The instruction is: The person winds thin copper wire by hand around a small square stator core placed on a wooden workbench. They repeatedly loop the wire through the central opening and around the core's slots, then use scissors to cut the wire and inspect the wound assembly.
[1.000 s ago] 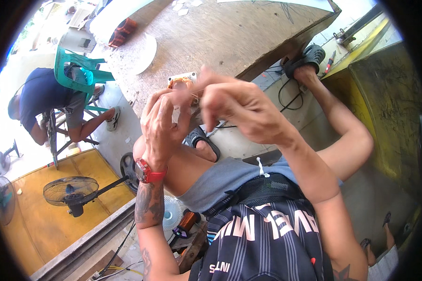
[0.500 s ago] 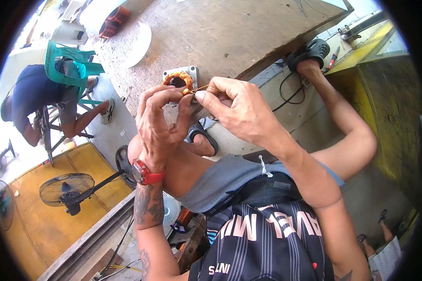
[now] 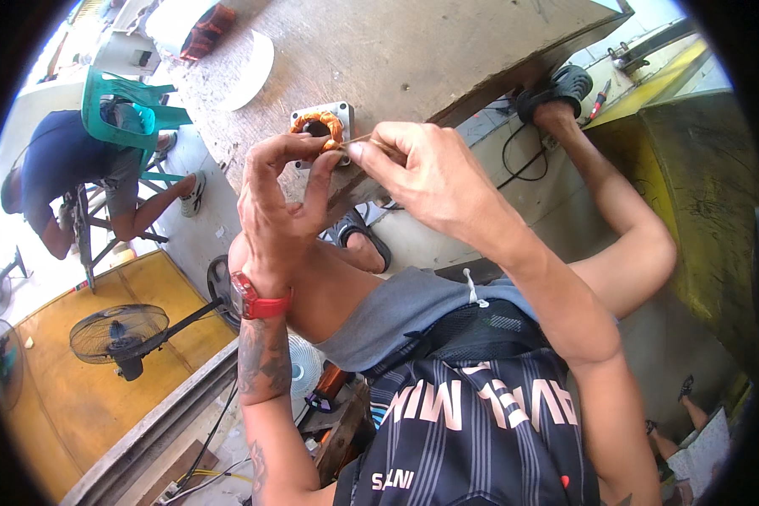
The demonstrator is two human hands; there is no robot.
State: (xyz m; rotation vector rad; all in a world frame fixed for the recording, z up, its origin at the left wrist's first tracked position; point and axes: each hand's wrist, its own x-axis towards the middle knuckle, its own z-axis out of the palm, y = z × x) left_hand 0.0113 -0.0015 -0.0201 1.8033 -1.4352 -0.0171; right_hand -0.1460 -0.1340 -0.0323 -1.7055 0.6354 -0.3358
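Observation:
A square grey motor stator [image 3: 346,110] with a ring of copper winding [image 3: 332,123] around its dark centre hole sits at the near edge of the wooden table. My left hand [image 3: 274,190], with a red watch on its wrist, bends over the stator's left side. Its thumb and forefinger pinch the near edge of the winding. My right hand [image 3: 434,173] is closed just to the right, thumb against curled fingers. Thin copper wires [image 3: 361,138] run from the winding into its grip. The exact ends of the wires are hidden by the fingers.
On the wooden table [image 3: 354,51] lie a white sheet [image 3: 249,80] and a dark red-and-black bundle [image 3: 208,32]. A co-worker [image 3: 59,160] bends beside a green plastic chair [image 3: 126,110] at left. A black fan [image 3: 122,341] stands lower left; a cable [image 3: 514,173] hangs under the table.
Both hands have shifted slightly away from me and stay at the winding. The fingers keep their pinch on the winding and wires.

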